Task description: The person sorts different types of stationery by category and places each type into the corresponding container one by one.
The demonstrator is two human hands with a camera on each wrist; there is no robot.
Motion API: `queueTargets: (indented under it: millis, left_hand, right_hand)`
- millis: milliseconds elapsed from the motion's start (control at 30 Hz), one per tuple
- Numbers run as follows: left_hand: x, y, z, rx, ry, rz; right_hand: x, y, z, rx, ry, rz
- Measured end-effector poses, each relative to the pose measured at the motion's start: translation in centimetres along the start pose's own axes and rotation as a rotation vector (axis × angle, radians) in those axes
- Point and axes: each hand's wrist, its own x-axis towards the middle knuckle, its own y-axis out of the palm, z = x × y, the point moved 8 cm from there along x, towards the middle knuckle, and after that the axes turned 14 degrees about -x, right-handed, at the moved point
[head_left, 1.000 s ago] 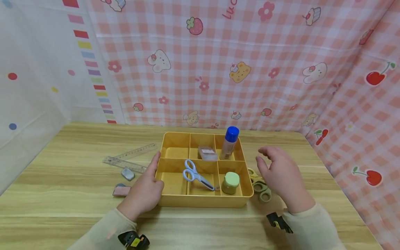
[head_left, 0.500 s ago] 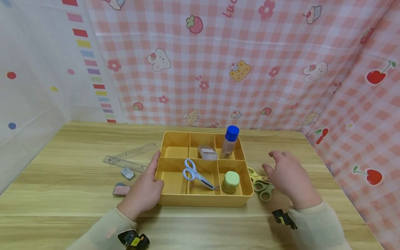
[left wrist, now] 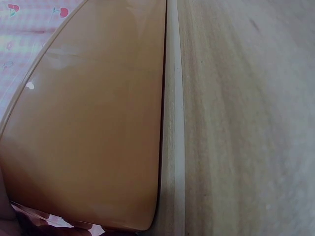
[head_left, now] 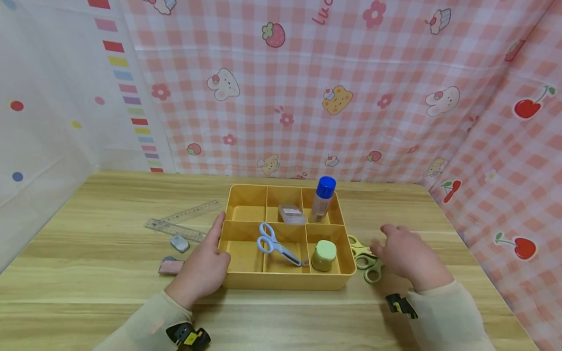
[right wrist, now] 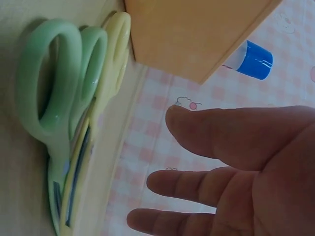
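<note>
Right hand [head_left: 408,256], empty, fingers extended, hovers beside green scissors [right wrist: 58,140] and yellow scissors [right wrist: 104,93]. Tray [head_left: 285,282] sits just beside them; left hand [head_left: 201,272] grips its left edge.

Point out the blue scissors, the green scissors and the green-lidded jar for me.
Blue scissors [head_left: 277,247]: head view, where the handles meet the blades.
Green scissors [right wrist: 58,141]: right wrist view, base of the larger handle loop.
Green-lidded jar [head_left: 325,252]: head view, on the lid.

Three pairs of scissors [head_left: 276,247] [right wrist: 104,91] [right wrist: 58,142], two rulers [head_left: 189,212] [head_left: 195,234], one tray [head_left: 285,282] with six compartments [head_left: 243,251], one tube [head_left: 323,202], one jar [head_left: 324,257], one case [head_left: 291,215], at least two small blocks [head_left: 179,243] [head_left: 171,267].
</note>
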Motion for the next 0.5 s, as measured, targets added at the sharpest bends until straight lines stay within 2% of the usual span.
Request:
queueTargets:
  millis: [500]
  left_hand:
    - [0.0, 0.0, 0.0, 0.005, 0.004, -0.002]
  right_hand:
    - [0.5, 1.3, -0.4, -0.028, -0.008, 0.053]
